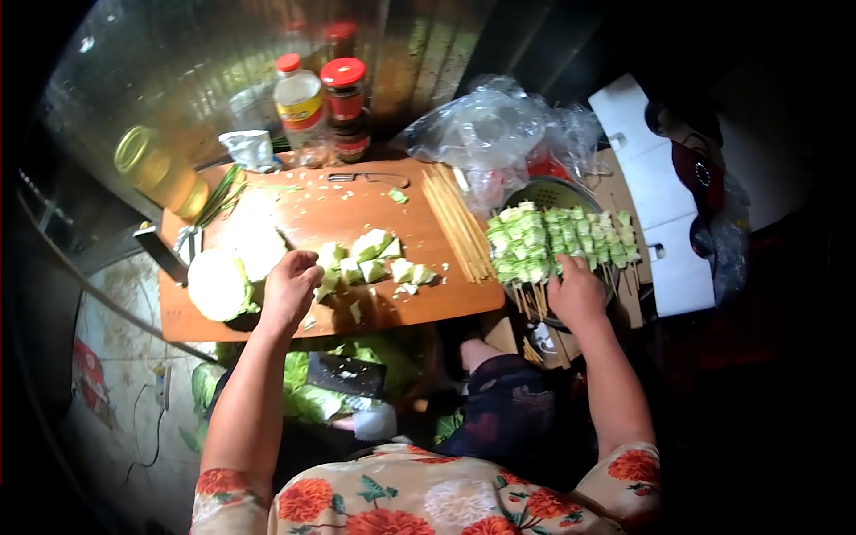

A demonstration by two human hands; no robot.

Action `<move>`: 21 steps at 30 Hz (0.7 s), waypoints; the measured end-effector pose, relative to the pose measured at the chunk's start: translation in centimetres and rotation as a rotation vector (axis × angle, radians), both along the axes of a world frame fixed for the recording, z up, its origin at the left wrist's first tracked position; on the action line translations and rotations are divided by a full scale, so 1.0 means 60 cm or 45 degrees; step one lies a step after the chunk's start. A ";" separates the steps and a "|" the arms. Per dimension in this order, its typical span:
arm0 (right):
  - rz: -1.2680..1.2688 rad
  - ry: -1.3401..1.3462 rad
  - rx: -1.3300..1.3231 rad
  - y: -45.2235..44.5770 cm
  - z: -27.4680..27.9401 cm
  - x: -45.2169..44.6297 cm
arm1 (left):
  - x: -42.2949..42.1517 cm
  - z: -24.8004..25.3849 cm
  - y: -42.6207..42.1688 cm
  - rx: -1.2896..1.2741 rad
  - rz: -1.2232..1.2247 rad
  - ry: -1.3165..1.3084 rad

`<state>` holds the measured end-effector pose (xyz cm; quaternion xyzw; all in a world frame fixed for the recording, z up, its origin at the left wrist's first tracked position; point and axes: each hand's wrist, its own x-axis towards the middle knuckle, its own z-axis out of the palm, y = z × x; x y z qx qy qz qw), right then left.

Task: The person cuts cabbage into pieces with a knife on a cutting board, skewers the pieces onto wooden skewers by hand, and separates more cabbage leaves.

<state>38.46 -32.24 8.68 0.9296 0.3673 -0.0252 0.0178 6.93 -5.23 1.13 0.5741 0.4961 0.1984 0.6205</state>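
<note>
Where the skewers [562, 236] lie: side by side across a bowl [546, 192], just beyond the board's right edge, green pieces packed along them, bare ends toward the near side.
Right hand [580, 292]: at the near side of the skewers, fingers against or just over them; cannot tell whether it grips one.
Left hand [290, 294]: over the near left part of the board [348, 209], fingers bent toward the thumb; cannot tell whether anything is pinched there.
Chunks [373, 245]: loose, pale green, around the board's middle, just beside the left hand.
Cabbage [214, 283]: cut, at the board's left edge.
Sticks [455, 218]: bare, bunched along the right edge.
Far edge: a red-capped bottle [300, 109] beside red-lidded jars [346, 89].
Far right corner: a clear bag [477, 125] beyond it.
Near edge: leaves [308, 399] below it.
</note>
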 end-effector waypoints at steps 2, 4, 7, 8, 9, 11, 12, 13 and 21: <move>0.198 0.075 0.224 0.045 0.020 -0.069 | -0.016 -0.061 0.026 0.261 -0.058 0.148; 0.395 0.167 0.313 0.090 0.037 -0.125 | -0.017 -0.074 0.029 0.428 -0.118 0.277; 0.593 0.291 0.468 0.142 0.050 -0.199 | -0.010 -0.033 0.015 0.575 -0.202 0.593; 0.625 0.331 0.507 0.156 0.054 -0.221 | -0.009 -0.044 0.019 0.592 -0.219 0.642; 0.627 0.385 0.508 0.167 0.057 -0.239 | -0.010 -0.050 0.024 0.579 -0.246 0.667; 0.619 0.456 0.519 0.180 0.041 -0.255 | -0.010 -0.058 0.029 0.549 -0.266 0.746; 0.623 0.468 0.520 0.181 0.028 -0.255 | -0.007 -0.057 0.029 0.520 -0.286 0.816; 0.630 0.471 0.553 0.181 0.014 -0.255 | -0.006 -0.058 0.031 0.511 -0.280 0.784; 0.622 0.584 0.487 0.173 -0.003 -0.259 | -0.021 -0.060 0.043 0.093 -0.560 0.645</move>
